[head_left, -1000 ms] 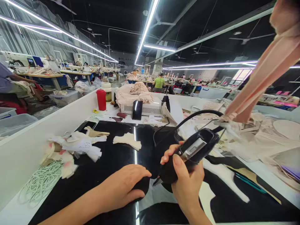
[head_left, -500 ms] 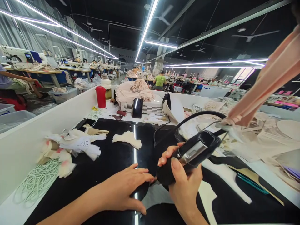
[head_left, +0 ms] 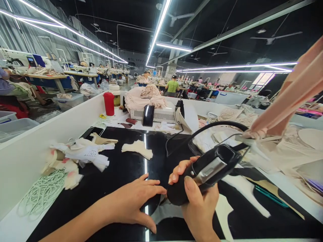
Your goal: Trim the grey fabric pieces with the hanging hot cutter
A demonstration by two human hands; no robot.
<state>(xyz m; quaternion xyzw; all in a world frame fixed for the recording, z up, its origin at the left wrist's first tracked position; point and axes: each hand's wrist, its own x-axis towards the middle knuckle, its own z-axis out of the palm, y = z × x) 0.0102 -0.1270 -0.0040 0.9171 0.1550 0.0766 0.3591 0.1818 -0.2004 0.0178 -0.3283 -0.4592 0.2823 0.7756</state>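
Observation:
My right hand (head_left: 202, 205) is wrapped round a black hand-held electric tool (head_left: 205, 171) with a silver strip on its top face; I cannot make out its exact kind. The tool slants, its rounded end near the table. A cable (head_left: 209, 127) and a tied pink fabric strip (head_left: 285, 104) run from its far end. My left hand (head_left: 141, 203) hovers low or rests over the black work surface (head_left: 106, 188), fingers spread and holding nothing, fingertips close to the tool's rounded end. Between the hands is a greyish patch (head_left: 169, 212), partly hidden.
Left lie white fabric scraps (head_left: 88, 154) and pale green cord (head_left: 41, 193). A cream cut piece (head_left: 137, 149) lies ahead. Behind stand a red cup (head_left: 108, 104) and a white vented box (head_left: 164, 114). Right are teal scissors or tool (head_left: 271, 196) and heaped fabric. White walls border the table.
The tool and my right hand have shifted very slightly, the tool's far end moving a little right and down. My left hand stays nearly where it was, fingers spread.

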